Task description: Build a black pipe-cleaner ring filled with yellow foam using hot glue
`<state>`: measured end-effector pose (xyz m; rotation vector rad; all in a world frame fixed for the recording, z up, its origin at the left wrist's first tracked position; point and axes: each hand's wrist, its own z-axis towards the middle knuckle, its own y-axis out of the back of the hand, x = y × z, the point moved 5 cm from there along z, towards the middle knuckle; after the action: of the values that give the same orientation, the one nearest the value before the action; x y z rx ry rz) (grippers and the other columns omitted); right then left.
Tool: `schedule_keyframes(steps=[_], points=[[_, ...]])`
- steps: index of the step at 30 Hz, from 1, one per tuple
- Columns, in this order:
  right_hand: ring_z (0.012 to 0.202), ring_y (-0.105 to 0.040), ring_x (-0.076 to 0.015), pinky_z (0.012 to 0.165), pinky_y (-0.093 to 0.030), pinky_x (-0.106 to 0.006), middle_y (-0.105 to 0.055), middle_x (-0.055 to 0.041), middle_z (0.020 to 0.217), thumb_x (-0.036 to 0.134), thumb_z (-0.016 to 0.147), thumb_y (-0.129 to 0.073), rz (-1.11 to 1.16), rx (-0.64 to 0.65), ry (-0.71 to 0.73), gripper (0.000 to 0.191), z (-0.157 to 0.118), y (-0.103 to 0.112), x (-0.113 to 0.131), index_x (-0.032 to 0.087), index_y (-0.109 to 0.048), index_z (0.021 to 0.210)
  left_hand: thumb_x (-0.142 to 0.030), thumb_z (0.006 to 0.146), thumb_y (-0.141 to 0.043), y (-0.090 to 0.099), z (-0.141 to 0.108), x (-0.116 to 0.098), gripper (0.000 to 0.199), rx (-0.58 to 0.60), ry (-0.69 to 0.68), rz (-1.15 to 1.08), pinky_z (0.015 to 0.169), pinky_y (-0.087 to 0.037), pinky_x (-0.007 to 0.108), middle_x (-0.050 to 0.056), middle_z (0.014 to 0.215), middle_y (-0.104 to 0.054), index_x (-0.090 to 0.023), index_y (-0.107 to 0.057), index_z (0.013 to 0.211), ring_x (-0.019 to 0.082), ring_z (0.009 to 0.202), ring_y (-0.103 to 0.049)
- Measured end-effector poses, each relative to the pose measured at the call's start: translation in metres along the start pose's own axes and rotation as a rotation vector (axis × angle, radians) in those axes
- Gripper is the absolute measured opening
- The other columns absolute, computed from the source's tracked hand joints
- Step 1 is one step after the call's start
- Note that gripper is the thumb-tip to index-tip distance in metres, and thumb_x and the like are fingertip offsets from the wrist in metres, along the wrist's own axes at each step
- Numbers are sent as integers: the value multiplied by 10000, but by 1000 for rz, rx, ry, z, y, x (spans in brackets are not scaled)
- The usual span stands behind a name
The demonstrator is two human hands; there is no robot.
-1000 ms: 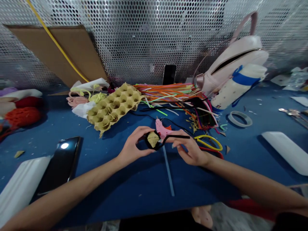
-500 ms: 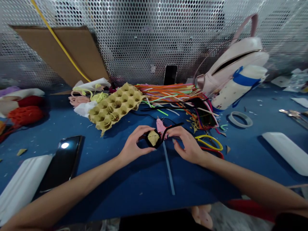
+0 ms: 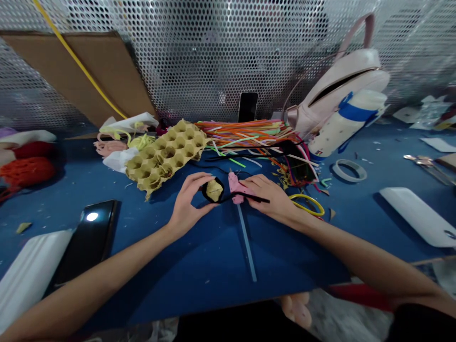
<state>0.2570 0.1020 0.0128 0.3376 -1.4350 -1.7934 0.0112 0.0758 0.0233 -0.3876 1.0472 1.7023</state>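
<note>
My left hand grips a yellowish egg-carton cup between thumb and fingers. A fuzzy black pipe cleaner circles the cup, its loose end stretching right across a small pink glue gun. The fingers of my right hand are closed on the right side of that glue gun; my thumb is partly hidden. A long translucent glue stick sticks out of its back end toward me.
An egg carton lies behind my left hand. Beyond it are many coloured pipe cleaners. Yellow-handled scissors and a tape roll lie to the right. A phone rests at left; a bottle leans against a pale bag.
My right hand has let go of the pipe cleaner's end and taken hold of the glue gun. The loose end now lies lower, across the gun. The whole view has shifted slightly.
</note>
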Motion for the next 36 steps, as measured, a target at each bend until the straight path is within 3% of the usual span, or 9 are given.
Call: schedule_keyframes(steps=[5,11,15,19,22,26,32,36], points=[[1155,-592,-329,1030,-554,-557,-662,-153,1217,60,805,-621,39,-51,-33,538,2,4,-1,156,-631,1334,-309,827,-877,-1,-3,-7,606,-8,-95,12,1014,-594,447,116,1349,-614,-285,-611,1370,282,1252,-632],[1138,-640,-310,998,-551,-503,-669,-145,1227,178,831,-719,144,-252,-31,436,0,21,-12,173,-628,1257,-341,816,-885,0,-4,-1,671,-36,-53,29,1011,-602,446,128,1364,-612,-271,-576,1407,290,1266,-628],[973,-688,-243,877,-562,-394,-732,-100,1111,350,899,-766,348,-313,-78,338,-2,29,-18,183,-674,1178,-322,827,-875,1,-4,-1,629,-56,-66,32,1008,-603,446,120,1360,-619,-279,-588,1385,284,1265,-631],[746,-649,-163,671,-522,-304,-745,-70,950,455,1017,-624,635,-365,-159,307,-8,26,-21,178,-721,1107,-325,833,-867,-1,-5,-1,608,-48,-70,36,996,-610,463,122,1363,-620,-287,-593,1373,294,1267,-632],[602,-548,-123,527,-430,-267,-711,-47,838,490,1074,-516,816,-307,-153,380,-11,20,-20,178,-731,1102,-335,816,-880,-2,-6,2,627,-55,-39,-3,1014,-606,477,122,1366,-615,-292,-595,1373,300,1271,-632],[539,-471,-104,465,-383,-243,-683,-21,762,513,1063,-544,898,-161,-59,373,-13,18,-14,189,-727,1071,-330,802,-891,-1,-4,9,644,-65,3,-44,1036,-599,475,111,1366,-604,-301,-603,1377,292,1273,-628],[741,-645,-122,650,-534,-239,-715,-60,908,493,1064,-566,901,-65,68,365,-13,22,0,156,-705,1064,-340,782,-905,0,-3,14,639,-87,37,-87,1038,-595,467,107,1336,-607,-289,-626,1355,284,1243,-640],[754,-650,-119,675,-555,-232,-724,-55,927,510,1064,-564,904,-39,55,368,-13,22,0,175,-716,1071,-374,766,-916,0,-3,17,655,-101,68,-106,1029,-594,468,103,1322,-609,-286,-634,1350,279,1215,-645]])
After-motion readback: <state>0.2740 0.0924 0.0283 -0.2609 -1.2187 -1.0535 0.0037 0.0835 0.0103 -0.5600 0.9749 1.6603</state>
